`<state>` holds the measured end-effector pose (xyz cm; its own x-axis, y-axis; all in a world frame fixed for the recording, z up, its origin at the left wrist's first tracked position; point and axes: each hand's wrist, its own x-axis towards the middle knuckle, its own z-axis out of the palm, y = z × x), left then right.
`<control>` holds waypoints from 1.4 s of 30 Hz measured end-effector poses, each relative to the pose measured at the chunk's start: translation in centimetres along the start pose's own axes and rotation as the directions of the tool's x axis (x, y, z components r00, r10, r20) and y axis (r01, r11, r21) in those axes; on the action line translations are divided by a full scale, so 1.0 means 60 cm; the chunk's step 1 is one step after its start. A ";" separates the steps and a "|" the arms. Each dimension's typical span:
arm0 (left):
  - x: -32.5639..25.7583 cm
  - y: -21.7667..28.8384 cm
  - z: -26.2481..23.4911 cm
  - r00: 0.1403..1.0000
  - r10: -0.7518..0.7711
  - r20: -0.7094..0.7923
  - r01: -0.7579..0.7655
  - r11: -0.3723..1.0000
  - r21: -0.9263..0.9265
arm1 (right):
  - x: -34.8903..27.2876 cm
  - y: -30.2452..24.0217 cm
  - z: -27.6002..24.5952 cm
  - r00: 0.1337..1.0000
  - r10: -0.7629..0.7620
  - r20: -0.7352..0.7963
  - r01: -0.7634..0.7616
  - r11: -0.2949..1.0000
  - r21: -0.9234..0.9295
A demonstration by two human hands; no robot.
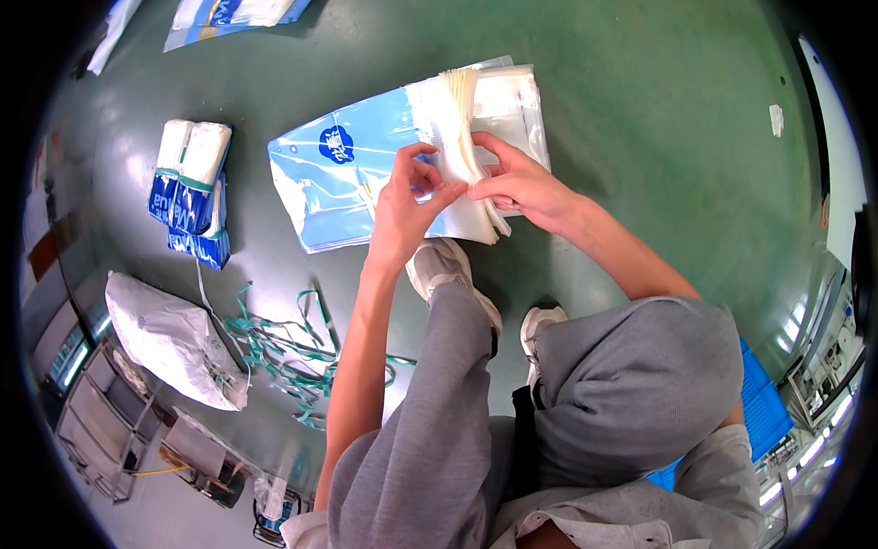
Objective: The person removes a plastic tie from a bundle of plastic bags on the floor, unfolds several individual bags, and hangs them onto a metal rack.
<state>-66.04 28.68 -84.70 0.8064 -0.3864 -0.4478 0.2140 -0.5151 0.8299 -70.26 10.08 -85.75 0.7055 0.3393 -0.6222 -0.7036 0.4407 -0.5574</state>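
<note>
A flat stack of blue-and-white plastic bags (343, 201) lies on the green floor in front of my feet. Part of the stack is bent up into a standing sheaf of pale edges (460, 114) that runs across it. My left hand (407, 203) is closed at the near left side of this sheaf, thumb and curled fingers at the edges. From the right, my right hand (530, 188) pinches the same sheaf, its thumb near the left thumb. Some fingertips are hidden behind the bag edges.
Folded bundles of blue-and-white bags (192, 188) lie at the left. Nearer are a white sack (174, 339) and tangled green straps (293, 339). More bags (238, 14) lie at the far left. A blue plastic crate or stool (764, 403) stands by my right leg.
</note>
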 end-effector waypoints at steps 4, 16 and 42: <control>0.000 0.010 -0.014 0.996 -0.075 0.052 0.074 0.997 0.021 | 0.002 -0.003 -0.018 0.979 0.116 0.167 -0.142 0.978 0.154; -0.005 0.033 -0.057 0.982 0.135 0.128 -0.174 0.911 0.373 | 0.010 -0.024 0.018 0.912 0.272 0.306 -0.339 0.921 0.193; -0.824 -0.015 -0.124 0.593 -0.700 -0.397 0.804 0.544 0.242 | 0.041 -0.055 0.258 0.849 0.033 0.527 -0.348 0.786 0.512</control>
<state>-102.02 53.96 -60.84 0.5473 0.4349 -0.7150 0.6307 -0.7760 0.0107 -64.89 22.34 -76.95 0.6209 0.7407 -0.2565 -0.7547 0.6533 0.0597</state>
